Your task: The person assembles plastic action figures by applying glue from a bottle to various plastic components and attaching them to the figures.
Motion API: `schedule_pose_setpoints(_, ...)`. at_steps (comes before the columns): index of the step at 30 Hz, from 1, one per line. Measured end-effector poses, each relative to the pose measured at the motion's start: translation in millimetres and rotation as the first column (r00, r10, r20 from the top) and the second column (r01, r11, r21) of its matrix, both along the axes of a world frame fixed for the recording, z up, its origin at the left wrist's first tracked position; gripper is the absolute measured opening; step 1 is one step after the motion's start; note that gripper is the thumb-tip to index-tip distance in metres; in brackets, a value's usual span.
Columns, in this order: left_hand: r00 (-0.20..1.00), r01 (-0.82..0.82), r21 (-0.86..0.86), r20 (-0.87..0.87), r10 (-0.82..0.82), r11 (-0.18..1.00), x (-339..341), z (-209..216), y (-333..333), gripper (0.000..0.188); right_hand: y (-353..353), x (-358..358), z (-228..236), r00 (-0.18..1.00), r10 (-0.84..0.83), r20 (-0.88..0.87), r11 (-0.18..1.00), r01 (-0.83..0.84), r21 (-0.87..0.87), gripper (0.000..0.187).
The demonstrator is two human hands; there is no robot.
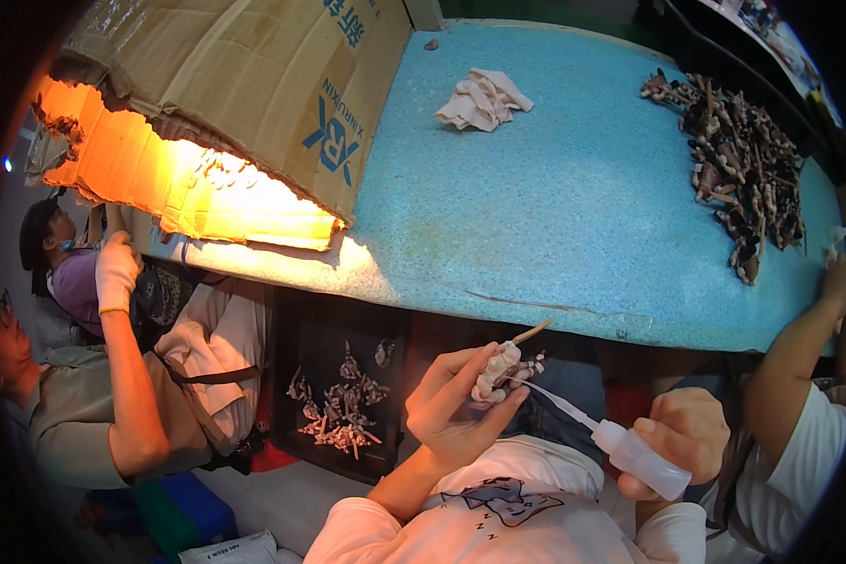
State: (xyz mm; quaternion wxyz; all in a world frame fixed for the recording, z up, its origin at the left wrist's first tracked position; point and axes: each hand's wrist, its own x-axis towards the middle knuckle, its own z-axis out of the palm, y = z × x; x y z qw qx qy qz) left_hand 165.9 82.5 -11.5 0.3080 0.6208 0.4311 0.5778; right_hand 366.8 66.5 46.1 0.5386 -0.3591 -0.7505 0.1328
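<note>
My left hand (449,406) is closed around a small pale figurine (498,374) with a thin tan stick (533,331) poking out of its top. It is held just off the table's near edge. In my right hand (688,434) is a translucent white squeeze bottle (637,457), tilted with its long thin nozzle (559,404) toward the figurine. The nozzle's tip reaches the figurine's right side; whether it touches the surface is too small to tell. The fingers of my left hand partly cover the figurine.
The blue tabletop (517,216) carries a crumpled pale cloth (484,99) and a heap of dark and pale figurine parts (747,174). A cardboard box (254,85), brightly lit inside, stands left. Below is a black tray (296,428) of similar pieces. People sit on both sides.
</note>
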Motion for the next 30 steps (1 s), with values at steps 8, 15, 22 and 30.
schedule_pose_setpoints(8, 0.998, 0.031, -0.096, 0.063, -0.025, 0.995, -2.1, -3.1, -2.0, 0.045, -4.1, -11.7, -18.4, 0.841, -0.406, -0.359, 0.911, 0.405, -0.08, 0.048)
schedule_pose_setpoints(15, 0.976, 0.096, -0.218, 0.211, -0.049, 0.971, -6.9, -2.5, -1.8, 0.041, 13.3, -3.3, -11.4, 0.714, -0.376, -0.591, 0.853, 0.017, -0.522, 0.054)
schedule_pose_setpoints(22, 0.973, 0.085, -0.225, 0.23, -0.032, 0.971, -15.3, -0.8, 2.9, 0.036, 54.2, -5.1, -7.1, 0.773, -0.239, -0.588, 0.815, -0.169, -0.554, 0.035)
schedule_pose_setpoints(30, 0.922, 0.083, -0.303, 0.385, 0.043, 0.949, -50.1, -12.1, -10.1, 0.035, 164.5, -44.9, -17.1, 0.944, -0.062, -0.324, 0.762, -0.165, -0.626, 0.025)
